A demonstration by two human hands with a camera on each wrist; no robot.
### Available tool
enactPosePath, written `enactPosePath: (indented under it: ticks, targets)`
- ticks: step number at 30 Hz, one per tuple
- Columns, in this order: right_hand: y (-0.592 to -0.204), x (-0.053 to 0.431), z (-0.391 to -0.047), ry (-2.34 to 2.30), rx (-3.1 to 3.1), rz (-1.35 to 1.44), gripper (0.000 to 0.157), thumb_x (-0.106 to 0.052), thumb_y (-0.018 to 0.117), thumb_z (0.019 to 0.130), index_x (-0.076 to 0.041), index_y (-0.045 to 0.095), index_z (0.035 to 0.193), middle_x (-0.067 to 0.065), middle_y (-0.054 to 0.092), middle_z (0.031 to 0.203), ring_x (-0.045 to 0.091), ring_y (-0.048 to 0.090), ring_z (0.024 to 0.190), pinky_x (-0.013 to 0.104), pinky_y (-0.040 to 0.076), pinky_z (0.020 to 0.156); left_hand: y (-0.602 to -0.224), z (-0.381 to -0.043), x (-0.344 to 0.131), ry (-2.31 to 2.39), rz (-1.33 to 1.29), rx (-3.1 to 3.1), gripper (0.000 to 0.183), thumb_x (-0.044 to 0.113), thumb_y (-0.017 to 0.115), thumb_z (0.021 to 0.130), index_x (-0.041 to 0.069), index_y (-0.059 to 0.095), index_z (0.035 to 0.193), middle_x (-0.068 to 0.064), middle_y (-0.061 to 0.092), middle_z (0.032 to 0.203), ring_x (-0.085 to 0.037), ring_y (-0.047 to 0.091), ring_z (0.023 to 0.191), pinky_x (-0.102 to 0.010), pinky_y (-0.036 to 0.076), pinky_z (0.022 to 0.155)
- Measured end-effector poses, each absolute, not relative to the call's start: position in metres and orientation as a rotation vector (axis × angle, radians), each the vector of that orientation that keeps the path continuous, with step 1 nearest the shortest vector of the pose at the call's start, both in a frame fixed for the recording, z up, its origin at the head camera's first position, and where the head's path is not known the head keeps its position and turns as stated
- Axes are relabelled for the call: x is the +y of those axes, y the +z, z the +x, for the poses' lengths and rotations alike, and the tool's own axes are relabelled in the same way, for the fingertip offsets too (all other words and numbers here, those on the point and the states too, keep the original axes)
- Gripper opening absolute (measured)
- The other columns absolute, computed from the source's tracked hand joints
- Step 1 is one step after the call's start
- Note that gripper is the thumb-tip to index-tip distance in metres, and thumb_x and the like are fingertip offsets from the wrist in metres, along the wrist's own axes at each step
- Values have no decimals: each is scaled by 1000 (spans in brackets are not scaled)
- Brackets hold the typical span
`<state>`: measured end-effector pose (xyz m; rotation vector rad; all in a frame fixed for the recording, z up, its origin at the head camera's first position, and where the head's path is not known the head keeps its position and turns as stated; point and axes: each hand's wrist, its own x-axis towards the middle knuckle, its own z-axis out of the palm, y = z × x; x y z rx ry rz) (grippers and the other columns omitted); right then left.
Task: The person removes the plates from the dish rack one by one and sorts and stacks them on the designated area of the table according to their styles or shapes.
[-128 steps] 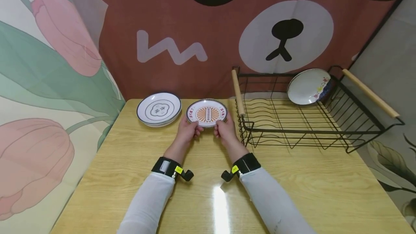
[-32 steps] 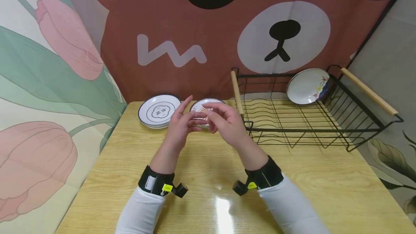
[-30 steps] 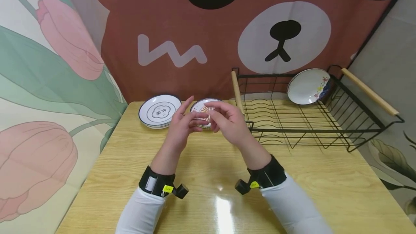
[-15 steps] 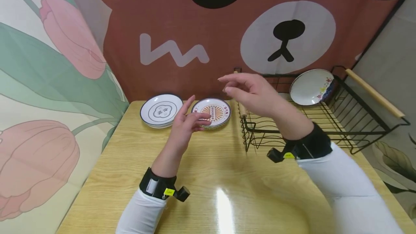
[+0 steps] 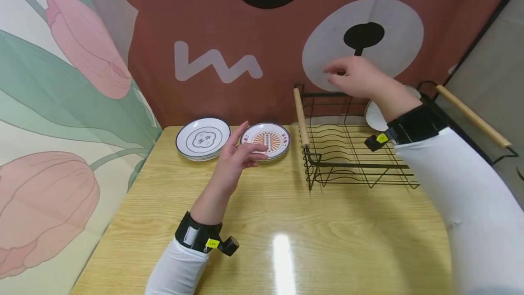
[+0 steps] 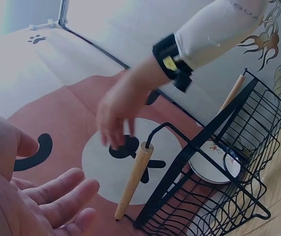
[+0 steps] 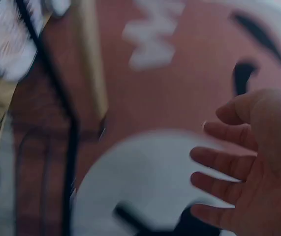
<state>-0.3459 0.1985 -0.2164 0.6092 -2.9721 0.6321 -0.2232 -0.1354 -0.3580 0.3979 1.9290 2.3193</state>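
Observation:
My left hand (image 5: 233, 163) hovers with loosely extended fingers in front of a small plate (image 5: 278, 142) that has an orange sunburst print; its fingertips overlap the plate's near left edge in the head view. Left of it stands a stack of white, blue-rimmed plates (image 5: 198, 136). Raised above the black wire dish rack (image 5: 340, 165), my right hand (image 5: 360, 75) has relaxed fingers and holds nothing, as the right wrist view shows too. A white plate with a flower print (image 6: 214, 167) leans inside the rack, partly hidden behind my right forearm in the head view.
The rack has wooden handles (image 5: 301, 117) at both ends and stands at the table's back right. Behind the wooden table (image 5: 254, 222) hangs a reddish-brown cloth (image 5: 221, 12) with a bear face. A tulip-patterned cloth (image 5: 53, 104) covers the left side.
Both hands have let go of the sunburst plate. My right hand has since risen and moved right, over the rack, while my left hand has stayed nearly still during the last second.

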Motion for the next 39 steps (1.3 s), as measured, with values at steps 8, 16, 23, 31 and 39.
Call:
enactPosePath:
  ticks: [8, 16, 23, 31, 39]
  targets:
    - [-251, 264, -396, 515, -3081, 334, 52, -20, 35, 103, 2, 51, 147, 34, 45, 151, 48, 48, 128, 62, 42, 100, -356, -223, -137, 2318, 388, 1946, 63, 17, 51, 103, 28, 29, 162, 2, 79, 101, -16, 77, 90, -32, 57, 79]
    - [-272, 298, -412, 443, -3209, 98, 55, -13, 32, 100, -1, 46, 152, 33, 40, 156, 56, 30, 146, 78, 21, 114, -358, -223, -136, 2288, 414, 1934, 62, 17, 49, 104, 27, 29, 162, 7, 79, 98, -13, 76, 89, -29, 55, 78]
    - [-288, 306, -412, 373, -3265, -68, 54, -15, 41, 102, -7, 43, 155, 33, 38, 155, 63, 29, 130, 79, 27, 100, -361, -223, -134, 2273, 395, 1944, 62, 17, 48, 104, 28, 29, 162, 8, 78, 96, -13, 76, 88, -31, 56, 79]
    - [-309, 323, -423, 279, -3289, -178, 58, -18, 48, 99, -10, 43, 156, 36, 38, 153, 68, 28, 127, 81, 25, 101, -364, -224, -134, 2252, 373, 1967, 61, 15, 47, 104, 28, 30, 161, 1, 78, 101, -12, 76, 87, -30, 56, 78]
    - [-310, 335, -429, 269, -3246, -167, 48, -17, 45, 99, -3, 53, 144, 40, 43, 141, 63, 34, 116, 78, 32, 92, -368, -226, -131, 2238, 386, 1938, 60, 17, 46, 105, 27, 31, 161, -4, 79, 105, -13, 77, 88, -33, 58, 80]
